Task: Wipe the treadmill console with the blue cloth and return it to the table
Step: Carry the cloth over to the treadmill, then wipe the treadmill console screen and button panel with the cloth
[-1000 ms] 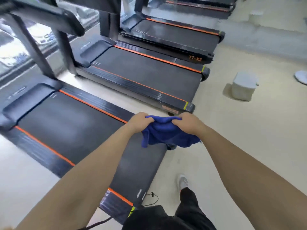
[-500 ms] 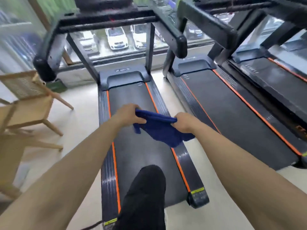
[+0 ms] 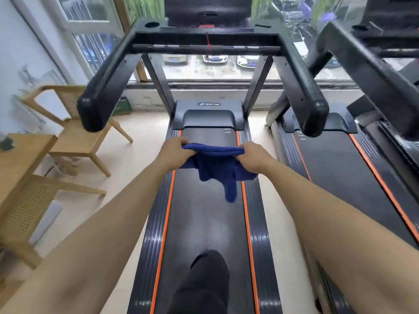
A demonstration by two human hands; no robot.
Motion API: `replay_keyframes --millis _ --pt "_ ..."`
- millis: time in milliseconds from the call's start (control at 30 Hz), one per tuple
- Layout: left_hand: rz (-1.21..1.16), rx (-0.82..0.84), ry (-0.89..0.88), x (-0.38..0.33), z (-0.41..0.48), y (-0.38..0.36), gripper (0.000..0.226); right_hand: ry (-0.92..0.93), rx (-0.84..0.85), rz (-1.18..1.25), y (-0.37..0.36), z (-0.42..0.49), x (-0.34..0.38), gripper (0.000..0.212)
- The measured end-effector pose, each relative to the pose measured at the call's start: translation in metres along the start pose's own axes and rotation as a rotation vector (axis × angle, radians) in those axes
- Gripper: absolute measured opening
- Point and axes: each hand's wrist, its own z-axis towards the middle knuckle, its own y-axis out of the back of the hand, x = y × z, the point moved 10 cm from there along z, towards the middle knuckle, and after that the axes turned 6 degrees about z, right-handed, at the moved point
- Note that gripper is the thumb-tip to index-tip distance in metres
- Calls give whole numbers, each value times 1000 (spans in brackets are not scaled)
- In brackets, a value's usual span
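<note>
Black fabric covers your leg [image 3: 204,284], nearest the camera, raised over the treadmill belt [image 3: 204,223] with its orange side stripes. Both your bare forearms reach forward from the lower corners. Your left hand [image 3: 173,152] and right hand [image 3: 255,156] hold the blue cloth [image 3: 217,168] stretched between them in the air above the belt, at about the belt's front third. The fingers of each hand are curled shut, pinching one end of the cloth's bunched top edge; the rest of the cloth hangs down in a loose fold that ends in a narrow tail. Beyond your hands sits the grey motor cover [image 3: 208,114], then two black handrails [image 3: 106,80] jutting toward you on either side. Higher up is the treadmill console [image 3: 207,10], dark and partly cut off by the top edge. To your left stand a wooden table [image 3: 20,159] and wooden chairs [image 3: 74,132]. To your right is a second treadmill [image 3: 340,168]. Farthest away, a window [image 3: 208,66] shows parked cars outside.
</note>
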Motion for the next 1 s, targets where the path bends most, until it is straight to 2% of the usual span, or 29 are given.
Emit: replay_keyframes --millis 167,433,600,867,1000 --pt "-50 9 41 -42 78 79 12 19 102 45 75 63 62 25" --pt "-43 -71 77 -114 182 192 11 72 16 255 204 154 145 24" --pt "-86 -108 122 -132 261 223 14 82 -49 393 255 236 161 28" --pt "-40 -217 132 -165 393 262 19 159 -23 459 318 366 186 26" --pt "-114 -237 169 -172 456 280 11 153 -14 498 345 424 193 25"
